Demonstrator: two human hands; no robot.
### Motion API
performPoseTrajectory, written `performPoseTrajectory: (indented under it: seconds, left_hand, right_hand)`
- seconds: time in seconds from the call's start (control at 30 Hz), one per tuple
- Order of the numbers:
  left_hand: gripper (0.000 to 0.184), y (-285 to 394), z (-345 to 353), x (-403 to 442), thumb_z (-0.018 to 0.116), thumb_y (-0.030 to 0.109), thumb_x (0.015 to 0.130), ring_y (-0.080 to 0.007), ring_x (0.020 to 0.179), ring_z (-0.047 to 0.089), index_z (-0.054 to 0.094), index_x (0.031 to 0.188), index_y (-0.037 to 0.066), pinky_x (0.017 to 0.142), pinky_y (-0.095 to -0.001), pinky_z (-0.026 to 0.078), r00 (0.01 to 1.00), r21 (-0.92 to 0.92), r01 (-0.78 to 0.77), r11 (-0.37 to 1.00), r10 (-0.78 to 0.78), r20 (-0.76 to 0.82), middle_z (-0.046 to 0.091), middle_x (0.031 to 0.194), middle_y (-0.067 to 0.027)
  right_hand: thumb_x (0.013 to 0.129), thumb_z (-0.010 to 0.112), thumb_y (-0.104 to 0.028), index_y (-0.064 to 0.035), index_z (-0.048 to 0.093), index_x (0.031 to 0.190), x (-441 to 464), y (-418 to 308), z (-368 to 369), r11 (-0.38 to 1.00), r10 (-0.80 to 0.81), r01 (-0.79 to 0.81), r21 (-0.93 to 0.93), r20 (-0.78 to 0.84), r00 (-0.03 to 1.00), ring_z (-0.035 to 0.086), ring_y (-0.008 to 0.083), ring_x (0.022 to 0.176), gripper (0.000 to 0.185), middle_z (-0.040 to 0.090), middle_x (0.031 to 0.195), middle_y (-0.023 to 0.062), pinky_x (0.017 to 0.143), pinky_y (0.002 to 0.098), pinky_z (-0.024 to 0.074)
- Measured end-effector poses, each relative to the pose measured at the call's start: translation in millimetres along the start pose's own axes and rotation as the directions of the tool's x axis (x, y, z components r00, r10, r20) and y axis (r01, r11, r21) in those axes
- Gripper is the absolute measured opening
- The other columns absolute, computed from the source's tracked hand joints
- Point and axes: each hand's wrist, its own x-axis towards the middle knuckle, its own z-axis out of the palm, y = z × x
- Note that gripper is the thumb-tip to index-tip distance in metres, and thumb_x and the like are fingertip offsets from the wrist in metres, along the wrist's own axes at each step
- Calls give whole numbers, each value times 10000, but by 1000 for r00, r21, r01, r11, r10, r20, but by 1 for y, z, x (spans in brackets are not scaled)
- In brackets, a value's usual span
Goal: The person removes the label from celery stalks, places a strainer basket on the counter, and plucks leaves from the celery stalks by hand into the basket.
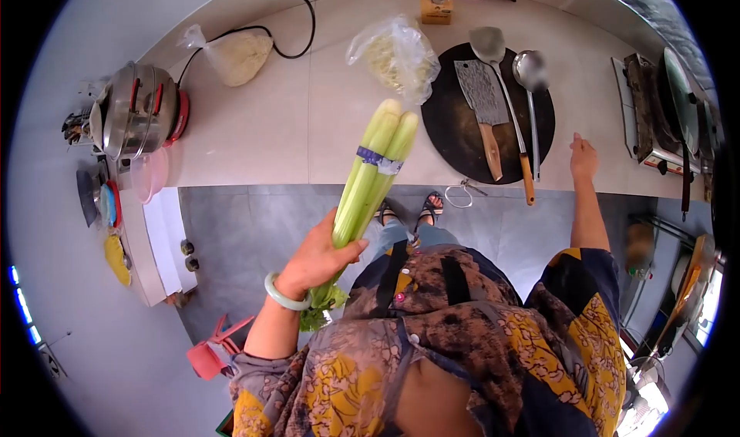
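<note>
My left hand (322, 250) is wrapped round a bunch of celery (370, 167), gripping it low near the leafy end. The pale root end tilts up over the counter, and a purple-and-white band goes round the stalks. Green leaves hang by my wrist, which wears a pale bangle (287, 292). Over the counter's front edge on the right is my right hand (584, 159), holding nothing, with one finger stretched out and the others partly hidden. Left of it, a round black cutting board (443, 132) carries a cleaver (482, 90), a spatula (505, 82) and a metal ladle (531, 90).
A clear bag of pale strands (397, 55) lies behind the celery. Further left are another tied bag (240, 58), a black cord and a steamer pot (139, 109). A stove (647, 121) with a pan stands far right. A purple item and a box (436, 10) sit at the back.
</note>
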Motion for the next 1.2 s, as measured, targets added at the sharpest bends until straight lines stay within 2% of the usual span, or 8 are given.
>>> performPoseTrajectory:
  seconds: [0.2,0.3,0.43,0.6,0.73,1.07,1.17,1.2]
  left_hand:
    - [429,1,4,7,653,90,841,-140,692,603,446,1193,-43,623,-291,513,1000,-37,13,999,-13,3,580,843,-61]
    - [419,1,7,11,650,94,840,-145,682,600,453,1184,-41,627,-292,515,1000,-56,29,998,-29,4,579,831,-61]
    - [397,4,8,13,642,116,855,-145,684,599,462,1173,-39,628,-290,514,999,-37,24,999,-23,32,586,833,-65]
    - [426,0,4,19,605,238,912,-150,709,596,437,1206,-20,652,-295,510,991,-140,2,990,17,136,596,862,-87]
    - [435,-2,7,22,560,295,941,-151,725,587,425,1225,-5,677,-297,505,992,-293,46,955,-9,128,588,884,-96]
    - [456,3,0,22,639,202,888,-137,705,594,432,1230,-18,635,-285,504,998,-93,-54,994,51,-34,585,863,-66]
    - [443,12,4,25,646,116,851,-127,683,592,447,1222,-23,623,-285,503,992,-74,-58,996,49,-116,587,837,-58]
    - [440,14,5,27,641,110,849,-127,685,593,449,1221,-24,621,-285,502,989,-63,-59,996,50,-140,588,832,-60]
  right_hand:
    - [867,603,-129,-82,567,1025,10,52,40,985,-168,172,22,-127,978,660,255,795,169,639,888,120,710,379,530]
    - [897,549,-142,-67,577,998,1,36,31,930,79,-73,361,-1,997,634,222,603,129,633,745,89,615,350,523]
    - [954,508,-177,-65,595,1000,-7,12,18,902,153,-119,414,-49,987,594,160,547,149,618,702,79,559,292,504]
    - [952,553,-210,-61,598,1022,-94,-103,-24,871,-243,111,478,223,944,634,197,664,171,635,789,89,621,320,518]
    - [862,668,-196,-77,561,1175,-147,-167,-9,681,-716,690,245,21,698,599,335,1003,352,604,1091,140,851,403,497]
    - [795,695,-107,-43,387,1361,-130,-167,37,859,-502,508,68,310,807,544,364,1094,648,537,1181,195,940,439,448]
    - [797,632,-36,-42,372,1376,-121,-154,58,808,-570,513,289,164,805,551,411,1042,634,552,1143,212,940,447,442]
    - [800,595,-13,-49,370,1378,-124,-157,51,796,-575,503,337,159,803,615,334,894,621,583,1069,176,774,408,509]
